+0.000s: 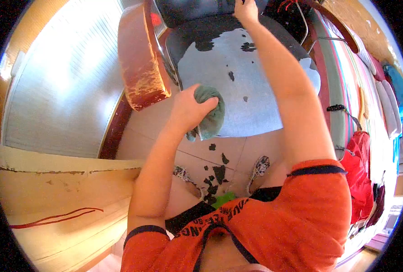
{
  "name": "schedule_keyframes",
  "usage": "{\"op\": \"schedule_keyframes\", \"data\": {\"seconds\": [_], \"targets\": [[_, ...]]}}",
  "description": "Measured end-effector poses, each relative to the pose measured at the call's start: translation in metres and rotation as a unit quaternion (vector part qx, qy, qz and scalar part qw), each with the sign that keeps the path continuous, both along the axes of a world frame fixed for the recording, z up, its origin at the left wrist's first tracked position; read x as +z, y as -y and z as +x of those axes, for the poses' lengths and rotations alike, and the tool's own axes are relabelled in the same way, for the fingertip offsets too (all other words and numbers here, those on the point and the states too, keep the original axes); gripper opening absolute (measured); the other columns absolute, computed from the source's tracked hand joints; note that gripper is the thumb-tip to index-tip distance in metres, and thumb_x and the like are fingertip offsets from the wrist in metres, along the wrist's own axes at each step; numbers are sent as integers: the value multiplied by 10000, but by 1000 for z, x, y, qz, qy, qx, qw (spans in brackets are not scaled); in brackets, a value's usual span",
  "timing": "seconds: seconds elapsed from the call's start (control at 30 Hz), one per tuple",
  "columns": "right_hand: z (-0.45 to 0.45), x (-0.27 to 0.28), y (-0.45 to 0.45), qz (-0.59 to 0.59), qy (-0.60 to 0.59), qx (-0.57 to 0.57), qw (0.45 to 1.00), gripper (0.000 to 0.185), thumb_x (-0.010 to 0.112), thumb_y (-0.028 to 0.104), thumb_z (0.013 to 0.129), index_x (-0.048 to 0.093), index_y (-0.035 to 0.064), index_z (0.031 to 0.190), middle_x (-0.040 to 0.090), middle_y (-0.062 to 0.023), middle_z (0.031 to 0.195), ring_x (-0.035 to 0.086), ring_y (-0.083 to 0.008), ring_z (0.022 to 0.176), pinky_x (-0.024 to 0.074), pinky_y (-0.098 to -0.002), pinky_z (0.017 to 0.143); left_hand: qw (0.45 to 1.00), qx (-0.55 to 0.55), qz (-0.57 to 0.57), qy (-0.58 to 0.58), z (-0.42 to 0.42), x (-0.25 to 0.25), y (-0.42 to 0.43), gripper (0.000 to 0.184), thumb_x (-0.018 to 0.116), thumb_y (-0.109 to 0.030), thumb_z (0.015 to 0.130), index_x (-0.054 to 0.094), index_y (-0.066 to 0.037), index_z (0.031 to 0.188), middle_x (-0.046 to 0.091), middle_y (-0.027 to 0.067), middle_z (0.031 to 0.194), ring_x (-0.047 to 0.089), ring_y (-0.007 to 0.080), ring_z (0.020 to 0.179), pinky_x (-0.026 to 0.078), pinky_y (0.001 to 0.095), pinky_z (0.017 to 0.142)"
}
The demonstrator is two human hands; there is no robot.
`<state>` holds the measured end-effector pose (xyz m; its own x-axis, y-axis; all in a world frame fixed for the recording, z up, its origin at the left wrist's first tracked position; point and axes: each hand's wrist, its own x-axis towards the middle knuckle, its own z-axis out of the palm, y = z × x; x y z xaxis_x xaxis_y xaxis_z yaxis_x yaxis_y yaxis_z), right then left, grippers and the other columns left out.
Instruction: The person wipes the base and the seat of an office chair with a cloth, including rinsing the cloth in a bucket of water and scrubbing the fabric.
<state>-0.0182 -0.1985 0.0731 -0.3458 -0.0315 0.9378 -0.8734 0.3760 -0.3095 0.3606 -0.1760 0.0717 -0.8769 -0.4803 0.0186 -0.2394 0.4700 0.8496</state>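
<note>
My left hand (192, 109) is closed around a bunched green cloth (212, 120), held over the front left edge of a chair seat (246, 102). The seat's black covering has peeled away over most of its surface, showing a pale grey-white backing with dark flakes left on it. At the top of the view my right hand (246, 12) reaches to the black chair backrest (197, 8). Its fingers look curled at the backrest, though the frame edge cuts off part of them.
Black peeled flakes (218, 174) lie on the tiled floor between my shoes, near a green piece (224, 199). A worn brown wooden armrest (140, 68) stands left of the seat. On the right is a bed with a striped cover (346, 68) and a red cloth (357, 172).
</note>
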Motion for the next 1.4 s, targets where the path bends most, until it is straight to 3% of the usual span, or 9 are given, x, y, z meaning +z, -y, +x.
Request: {"op": "schedule_keyframes", "data": {"seconds": [0.1,0.23,0.37,0.53,0.6,0.8,1.0,1.27,1.4], "targets": [[38,32,-51,200,177,188,945,232,507,306,897,554,84,943,618,-156,981,597,-312,935,461,-487,842,1000,10,-9,-15,-3,-1,-2,398,670,-316,688,619,25,888,645,185,826,624,309,777,478,363,712],[144,36,-124,206,373,493,759,90,527,40,839,506,31,926,551,-41,762,568,-107,693,507,-262,575,1000,-8,5,-28,-4,-12,12,434,679,-340,683,618,28,905,646,190,837,625,307,783,476,359,718],[226,26,-182,419,346,540,643,221,428,27,736,566,-1,905,552,-60,846,532,-160,811,432,-301,744,998,-3,9,-56,-5,-11,9,445,690,-341,682,617,32,915,646,192,835,627,296,787,475,356,727],[263,22,-195,520,120,573,622,433,607,422,823,626,24,992,569,-138,1012,542,-264,987,424,-360,848,999,-22,-20,-36,-4,-7,9,349,666,-285,719,613,13,894,633,94,751,601,170,701,462,307,670],[253,30,-183,523,325,540,575,391,615,407,821,660,25,888,613,-124,904,584,-228,871,457,-340,768,999,-35,-22,-29,-5,-5,10,329,664,-279,723,612,14,863,629,94,731,596,168,688,458,307,663],[145,-30,-51,277,45,278,919,350,689,402,713,631,75,823,635,-117,860,606,-290,776,477,-383,716,999,-18,-9,-46,-7,-14,10,318,669,-269,728,610,18,850,634,105,740,595,162,688,459,304,664],[119,-34,-23,440,213,297,821,396,708,432,681,622,85,851,613,-127,851,579,-303,881,450,-375,790,1000,-17,-2,-8,-4,-2,8,571,687,-354,680,568,101,1003,627,245,885,618,335,849,471,372,766],[79,-33,-11,329,27,227,916,140,571,174,813,587,35,818,594,-170,859,583,-354,872,460,-430,772,999,18,-41,-30,-3,-21,7,460,685,-336,691,590,50,923,638,178,815,628,261,763,472,344,720],[7,-10,-34,106,241,18,965,121,540,111,801,586,72,905,626,-189,871,608,-375,840,488,-454,715,999,28,-15,-26,-1,-3,1,516,692,-361,681,589,59,963,640,192,844,630,274,796,474,352,738]]}}
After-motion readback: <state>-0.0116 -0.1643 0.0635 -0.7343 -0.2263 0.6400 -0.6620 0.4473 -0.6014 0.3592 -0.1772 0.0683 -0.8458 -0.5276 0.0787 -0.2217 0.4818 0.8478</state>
